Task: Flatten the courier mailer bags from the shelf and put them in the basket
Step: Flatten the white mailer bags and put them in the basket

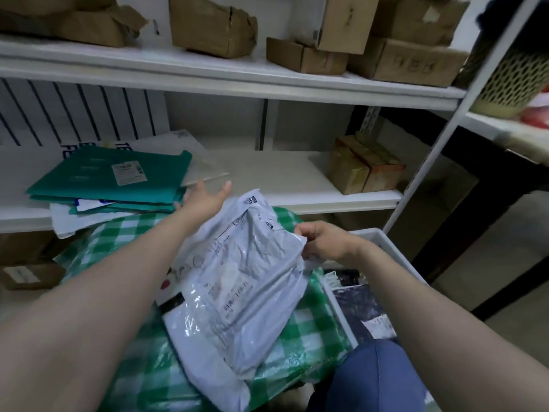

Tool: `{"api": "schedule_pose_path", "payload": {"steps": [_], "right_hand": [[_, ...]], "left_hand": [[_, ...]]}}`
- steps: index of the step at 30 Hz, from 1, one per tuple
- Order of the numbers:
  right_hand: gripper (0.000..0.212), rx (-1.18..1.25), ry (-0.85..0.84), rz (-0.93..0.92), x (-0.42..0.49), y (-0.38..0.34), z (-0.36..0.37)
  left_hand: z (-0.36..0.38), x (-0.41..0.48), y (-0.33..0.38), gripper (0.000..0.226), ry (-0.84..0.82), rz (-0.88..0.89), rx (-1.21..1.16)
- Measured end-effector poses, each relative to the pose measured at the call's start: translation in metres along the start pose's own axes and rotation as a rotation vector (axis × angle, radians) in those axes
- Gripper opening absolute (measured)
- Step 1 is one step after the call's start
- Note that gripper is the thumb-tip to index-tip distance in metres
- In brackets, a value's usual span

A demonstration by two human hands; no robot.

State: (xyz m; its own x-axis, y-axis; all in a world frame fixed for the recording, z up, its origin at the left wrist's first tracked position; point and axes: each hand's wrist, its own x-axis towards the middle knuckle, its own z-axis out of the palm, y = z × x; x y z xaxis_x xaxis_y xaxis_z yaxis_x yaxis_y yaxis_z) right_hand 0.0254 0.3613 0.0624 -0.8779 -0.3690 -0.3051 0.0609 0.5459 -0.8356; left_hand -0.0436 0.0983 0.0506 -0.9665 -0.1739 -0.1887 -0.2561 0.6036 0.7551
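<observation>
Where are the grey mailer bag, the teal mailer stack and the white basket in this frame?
grey mailer bag (237, 281): head view, on its crinkled middle panel.
teal mailer stack (98, 182): head view, on the top bag's face, below the label.
white basket (383, 239): head view, on its far rim.

Crumpled cardboard boxes (410, 59) crowd the upper shelf board. Below them at the right sits a small taped carton (364, 166). A perforated cream bin (515, 83) stands right of the boxes.

I saw one grey mailer bag (237, 281), one stack of teal mailers (110, 179), one white basket (383, 242), and two brown parcels (364, 166) on the middle shelf (282, 173). I could not count the stack's layers.
</observation>
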Motion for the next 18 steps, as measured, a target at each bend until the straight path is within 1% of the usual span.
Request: {"api": "schedule_pose_path", "payload": {"steps": [1,2,4,6,7,9,10,12,13,14,16,17,18], "right_hand": [[0.038,-0.034,0.004,0.012,0.0,-0.002,-0.003],[0.04,-0.058,0.013,0.016,-0.001,-0.004,-0.005],[0.042,-0.085,0.024,0.016,-0.002,-0.007,-0.006],[0.038,-0.108,0.083,0.007,0.001,-0.006,-0.005],[0.032,-0.125,0.145,0.005,0.003,-0.004,-0.005],[0.014,-0.164,0.271,0.04,0.007,0.003,-0.006],[0.013,-0.186,0.292,0.098,0.008,0.008,-0.008],[0.019,-0.243,0.318,0.27,0.011,0.018,-0.01],[0.02,-0.238,0.381,0.346,0.013,0.021,-0.011],[0.02,-0.207,0.48,0.399,0.012,0.02,-0.011],[0.02,-0.069,0.652,0.413,0.012,0.013,-0.009],[0.02,0.024,0.689,0.395,0.015,0.009,-0.006],[0.019,0.134,0.683,0.384,0.016,0.004,-0.001]], "left_hand": [[0.001,0.0,-0.001,0.127,-0.076,-0.036,-0.114],[0.003,0.0,0.0,0.131,-0.129,-0.058,-0.179],[0.009,-0.002,-0.004,0.118,-0.194,-0.075,-0.191],[0.013,-0.006,-0.006,0.103,-0.223,-0.068,-0.222],[0.015,-0.006,-0.008,0.089,-0.192,-0.049,-0.249],[0.011,-0.013,-0.007,0.048,-0.045,0.009,-0.345],[0.007,-0.015,-0.008,0.033,0.033,0.014,-0.407],[-0.003,-0.012,-0.018,0.03,0.198,0.001,-0.499],[-0.009,-0.01,-0.024,0.03,0.287,-0.003,-0.505],[-0.015,-0.012,-0.029,0.029,0.368,-0.009,-0.476],[-0.024,-0.014,-0.038,0.025,0.461,-0.04,-0.369],[-0.027,-0.016,-0.042,0.026,0.485,-0.046,-0.329],[-0.03,-0.017,-0.045,0.028,0.516,-0.049,-0.298]]}}
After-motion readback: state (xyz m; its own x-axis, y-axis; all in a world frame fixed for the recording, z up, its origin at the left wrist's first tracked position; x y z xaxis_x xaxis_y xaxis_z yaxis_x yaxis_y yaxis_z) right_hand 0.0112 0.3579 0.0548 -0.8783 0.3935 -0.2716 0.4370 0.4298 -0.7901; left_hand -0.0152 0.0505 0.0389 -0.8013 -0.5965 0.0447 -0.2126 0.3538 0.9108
